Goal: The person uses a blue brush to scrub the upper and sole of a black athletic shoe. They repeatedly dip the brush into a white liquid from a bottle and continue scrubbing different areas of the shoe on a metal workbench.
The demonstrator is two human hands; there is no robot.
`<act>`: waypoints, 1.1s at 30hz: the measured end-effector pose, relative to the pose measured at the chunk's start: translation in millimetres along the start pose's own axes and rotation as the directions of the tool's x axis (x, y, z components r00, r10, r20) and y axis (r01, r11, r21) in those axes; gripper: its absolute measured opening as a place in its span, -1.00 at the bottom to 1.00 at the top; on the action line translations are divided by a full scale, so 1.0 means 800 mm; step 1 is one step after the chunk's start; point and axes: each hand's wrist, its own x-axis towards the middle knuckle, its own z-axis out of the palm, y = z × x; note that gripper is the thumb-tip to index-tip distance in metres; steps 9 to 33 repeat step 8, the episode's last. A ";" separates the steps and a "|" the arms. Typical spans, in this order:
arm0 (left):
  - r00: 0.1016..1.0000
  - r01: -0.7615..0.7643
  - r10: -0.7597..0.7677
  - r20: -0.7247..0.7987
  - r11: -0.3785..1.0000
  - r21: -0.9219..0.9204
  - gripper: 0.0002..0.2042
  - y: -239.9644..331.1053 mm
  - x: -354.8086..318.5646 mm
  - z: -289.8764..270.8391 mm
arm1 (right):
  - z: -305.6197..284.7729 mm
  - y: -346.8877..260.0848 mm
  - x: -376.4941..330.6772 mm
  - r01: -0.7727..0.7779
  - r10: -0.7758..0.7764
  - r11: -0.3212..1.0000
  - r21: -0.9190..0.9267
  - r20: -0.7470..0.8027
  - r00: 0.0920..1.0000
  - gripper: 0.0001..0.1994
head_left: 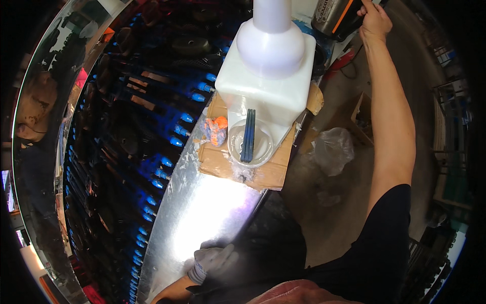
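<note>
My right arm reaches far up to the right. My right hand [375,24] has its fingers closed at the edge of a silver-and-black cylinder with an orange stripe [335,16]; its exact kind is unclear. Low in the picture, my left hand [215,261], in a pale glove, is beside the metal ledge and my dark clothing, its fingers blurred. Ahead, a white plastic container [268,93] with a bulbous top stands on a cardboard sheet [273,177]. Several dark thin sticks [248,136] lie across the round open cup [264,157] at its near end.
A shiny metal ledge [197,213] runs along a dark machine with rows of blue-tipped fittings [186,117]. Beside the container lies an orange-and-purple lump [217,130]. To the right are a crumpled clear plastic bag [333,151] and an open cardboard box [357,119].
</note>
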 end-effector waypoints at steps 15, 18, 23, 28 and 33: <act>0.990 -0.035 0.026 0.135 0.997 0.069 -0.69 0.001 0.009 -0.013 | -0.063 -0.120 0.024 -0.010 0.014 0.999 -0.046 0.085 0.996 -0.62; 0.990 -0.035 0.026 0.135 0.997 0.069 -0.69 0.001 0.009 -0.013 | -0.063 -0.120 0.024 -0.010 0.014 0.999 -0.046 0.085 0.996 -0.62; 0.990 -0.035 0.026 0.135 0.997 0.069 -0.69 0.001 0.009 -0.013 | -0.063 -0.120 0.024 -0.010 0.014 0.999 -0.046 0.085 0.996 -0.62; 0.990 -0.035 0.026 0.135 0.997 0.069 -0.69 0.001 0.009 -0.013 | -0.063 -0.120 0.024 -0.010 0.014 0.999 -0.046 0.085 0.996 -0.62; 0.990 -0.035 0.026 0.135 0.997 0.069 -0.69 0.001 0.009 -0.013 | -0.063 -0.120 0.024 -0.010 0.014 0.999 -0.046 0.085 0.996 -0.62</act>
